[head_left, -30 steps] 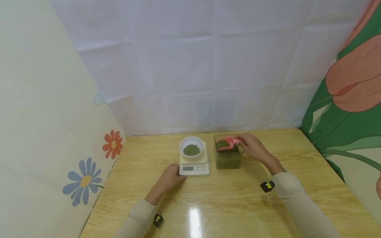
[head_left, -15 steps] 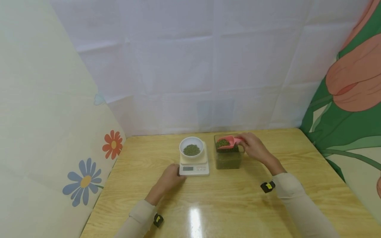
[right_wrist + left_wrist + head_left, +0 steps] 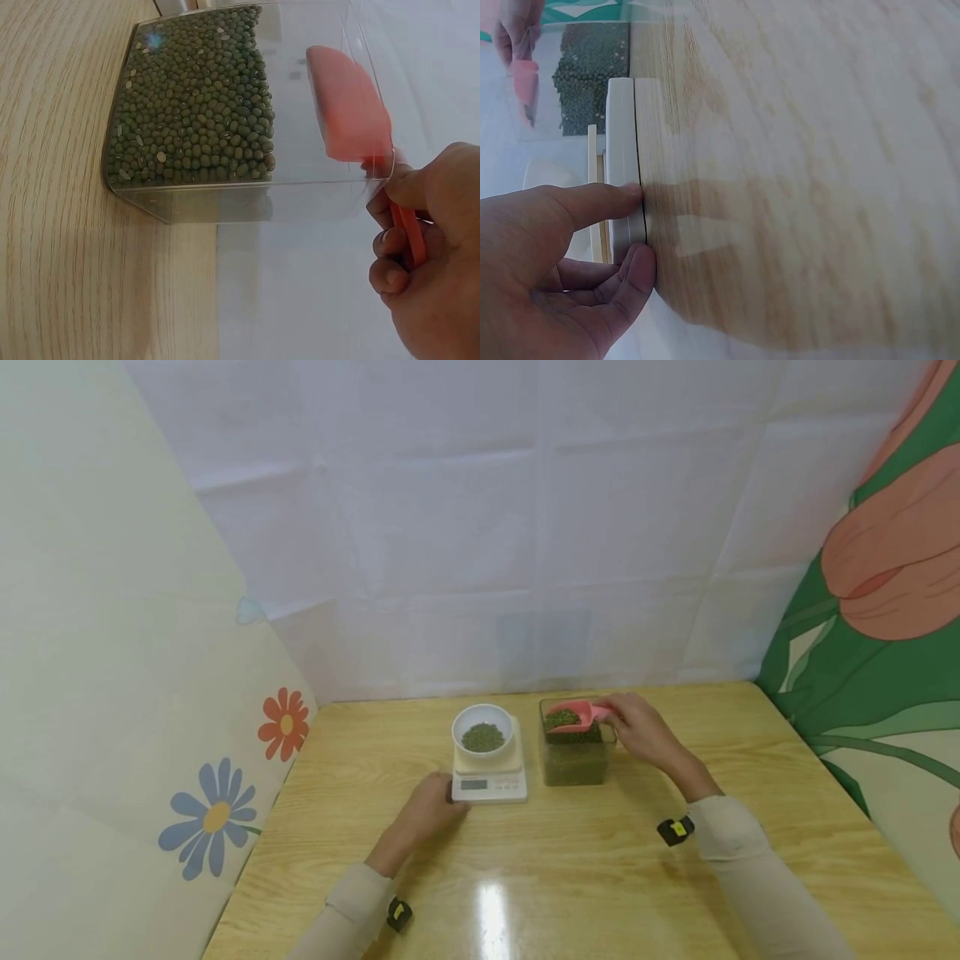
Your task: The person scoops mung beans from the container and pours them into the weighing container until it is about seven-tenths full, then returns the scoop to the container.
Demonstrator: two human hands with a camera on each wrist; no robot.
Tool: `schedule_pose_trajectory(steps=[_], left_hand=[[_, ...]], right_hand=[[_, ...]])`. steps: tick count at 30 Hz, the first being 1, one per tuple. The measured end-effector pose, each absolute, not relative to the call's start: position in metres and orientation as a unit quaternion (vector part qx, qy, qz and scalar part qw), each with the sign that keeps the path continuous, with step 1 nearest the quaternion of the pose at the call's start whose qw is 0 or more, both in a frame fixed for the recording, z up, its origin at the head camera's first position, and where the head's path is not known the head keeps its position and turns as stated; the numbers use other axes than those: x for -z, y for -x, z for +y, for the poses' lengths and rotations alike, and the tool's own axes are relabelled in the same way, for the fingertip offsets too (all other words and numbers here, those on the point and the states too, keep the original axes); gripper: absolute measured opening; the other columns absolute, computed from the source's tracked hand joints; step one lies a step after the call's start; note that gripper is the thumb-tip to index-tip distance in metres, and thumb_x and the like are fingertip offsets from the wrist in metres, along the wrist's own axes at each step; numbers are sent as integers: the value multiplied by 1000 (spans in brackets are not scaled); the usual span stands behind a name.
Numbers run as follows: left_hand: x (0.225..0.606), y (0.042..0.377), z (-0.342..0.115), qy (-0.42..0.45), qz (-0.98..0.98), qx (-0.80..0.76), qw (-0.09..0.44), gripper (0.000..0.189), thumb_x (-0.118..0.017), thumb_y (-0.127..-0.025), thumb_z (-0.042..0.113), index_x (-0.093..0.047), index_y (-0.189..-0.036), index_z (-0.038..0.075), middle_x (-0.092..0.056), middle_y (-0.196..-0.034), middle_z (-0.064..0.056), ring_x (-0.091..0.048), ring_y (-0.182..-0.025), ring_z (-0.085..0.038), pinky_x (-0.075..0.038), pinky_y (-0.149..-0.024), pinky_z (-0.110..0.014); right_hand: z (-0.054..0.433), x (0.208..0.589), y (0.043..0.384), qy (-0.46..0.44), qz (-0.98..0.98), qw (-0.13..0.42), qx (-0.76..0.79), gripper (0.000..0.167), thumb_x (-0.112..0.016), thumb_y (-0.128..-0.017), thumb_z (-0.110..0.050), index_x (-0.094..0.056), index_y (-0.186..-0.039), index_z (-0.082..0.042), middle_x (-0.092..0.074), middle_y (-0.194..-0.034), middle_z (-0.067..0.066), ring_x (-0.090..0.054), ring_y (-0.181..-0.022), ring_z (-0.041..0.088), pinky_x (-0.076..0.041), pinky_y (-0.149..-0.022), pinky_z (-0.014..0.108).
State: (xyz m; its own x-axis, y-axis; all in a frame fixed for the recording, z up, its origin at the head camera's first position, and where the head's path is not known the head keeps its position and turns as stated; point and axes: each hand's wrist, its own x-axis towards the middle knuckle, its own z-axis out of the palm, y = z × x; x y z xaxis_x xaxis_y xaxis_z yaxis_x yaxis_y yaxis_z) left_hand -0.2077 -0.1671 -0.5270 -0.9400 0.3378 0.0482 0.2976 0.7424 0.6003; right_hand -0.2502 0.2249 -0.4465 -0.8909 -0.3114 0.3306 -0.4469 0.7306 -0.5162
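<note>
Holds a pink scoop [image 3: 349, 105] within the upper part of a transparent plastic box [image 3: 574, 765], above and apart from the packed mung beans [image 3: 199, 101], with the handle leading out past the rim. Grips that handle just outside the box in the right hand [image 3: 450, 255], fingers and thumb closed round it. Has the scoop slightly higher than a second ago, at much the same place over the box; amounts, as a judgement, to lifting a load free of the beans, with the scoop yet within the walls. Seems to carry beans in it, though too small in the head view to tell how full.

Near the box, to its left and apart from it, a white kitchen scale [image 3: 489, 789] under a white bowl [image 3: 466, 723] with a small heap of green beans [image 3: 483, 738] inside, no different to the eye from a second ago. On the scale's front, a grey display [image 3: 474, 785], too small to read. Clamps the near left corner of the scale in the left hand [image 3: 429, 810], thumb at the front edge, other fingers bent along the side; suggests a steadying hold, given no visible shift.

Beneath everything, a wood-grain table [image 3: 570, 868]; behind, a creased white sheet [image 3: 450, 527].
</note>
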Motion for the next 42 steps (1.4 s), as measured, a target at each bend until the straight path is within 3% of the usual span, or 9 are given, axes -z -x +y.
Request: schedule_pose_trajectory(steps=[12,27,42], left_hand=[[527,208,-166,-164,934,-315,37,34,-82,-91,15,-76,-122,3,-77,-106,-12,-63,-93,-19,-61,-89,-44],[526,207,-166,-169,934,-312,33,35,-83,-90,14,-75,-122,2,-77,-108,-14,-65,-96,-22,-61,-91,-47],[527,208,-166,-171,930,-324,36,35,-83,-89,11,-75,-122,0,-77,-106,-14,-65,-95,-22,-62,-91,-47]], right_hand=[[226,446,250,-202,-920,124,-311,29,-58,-109,-13,-70,-127,7,-71,-118,26,-64,-113,46,-52,-94,63],[227,442,250,-203,-920,131,-309,27,-57,-109,-14,-70,-123,6,-70,-110,23,-64,-105,41,-52,-88,59],[230,439,253,-202,-923,128,-301,28,-55,-110,-13,-68,-124,8,-69,-115,27,-63,-111,45,-52,-95,63]])
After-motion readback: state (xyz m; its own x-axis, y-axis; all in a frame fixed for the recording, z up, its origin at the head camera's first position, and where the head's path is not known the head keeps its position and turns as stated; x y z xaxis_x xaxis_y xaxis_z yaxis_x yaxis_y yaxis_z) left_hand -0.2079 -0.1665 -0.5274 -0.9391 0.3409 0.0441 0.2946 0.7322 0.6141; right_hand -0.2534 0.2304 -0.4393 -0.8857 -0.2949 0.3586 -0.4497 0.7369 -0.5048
